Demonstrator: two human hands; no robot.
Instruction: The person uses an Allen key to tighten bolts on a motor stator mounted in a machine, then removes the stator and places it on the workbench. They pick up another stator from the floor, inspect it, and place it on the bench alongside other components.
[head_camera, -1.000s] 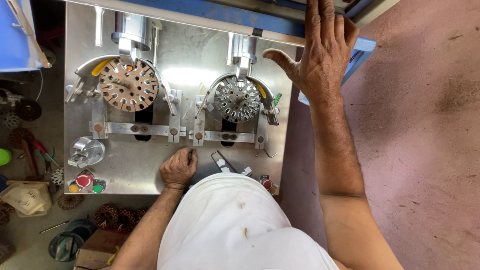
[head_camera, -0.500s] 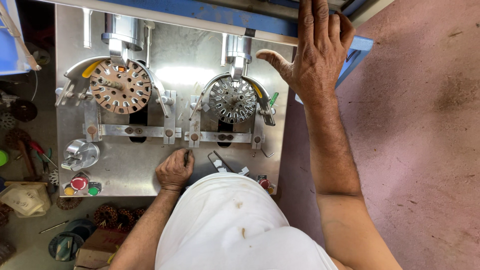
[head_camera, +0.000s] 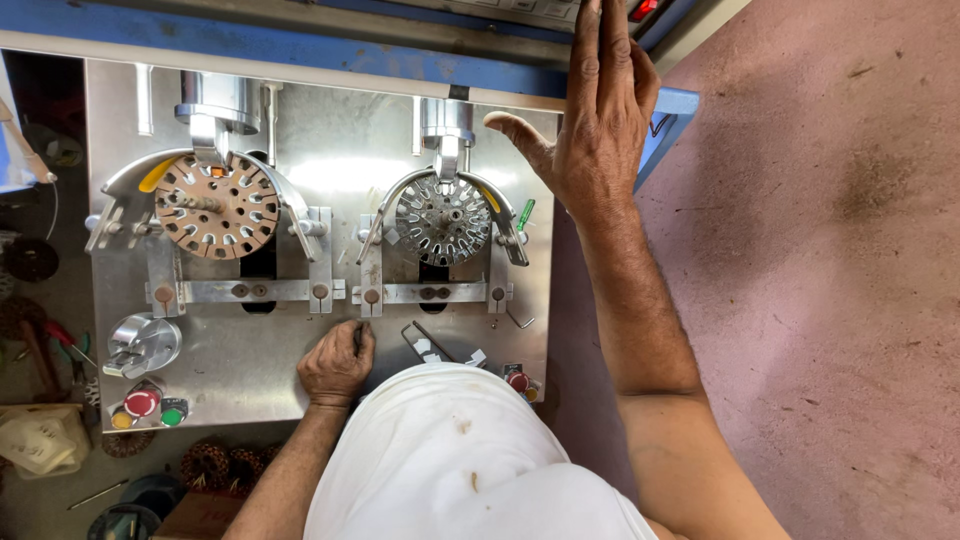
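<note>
The left hand (head_camera: 337, 362) rests on the metal worktop (head_camera: 250, 350), close to the person's body, just below the horizontal clamp bars. Its fingers are curled into a loose fist, and something small and dark shows between the thumb and the fingers, but I cannot tell what it is.

The right hand (head_camera: 598, 110) is stretched far forward, to the back right corner of the worktop. It is open, with the fingers straight and together and the thumb spread out to the left. The fingertips reach the blue frame (head_camera: 300, 45) at the back edge, near a red button (head_camera: 643, 9).

Two round parts sit in holders on the worktop. The brown slotted disc (head_camera: 217, 205) is on the left, under a metal cylinder head (head_camera: 218, 100). The silver slotted disc (head_camera: 443, 220) is on the right, just left of the right hand's thumb and above the left hand.

At the front left corner there are a red button (head_camera: 141, 402) and a green button (head_camera: 173, 412), with a shiny metal knob (head_camera: 143, 343) above them. Copper wire coils (head_camera: 205, 463) lie below the worktop's edge.
</note>
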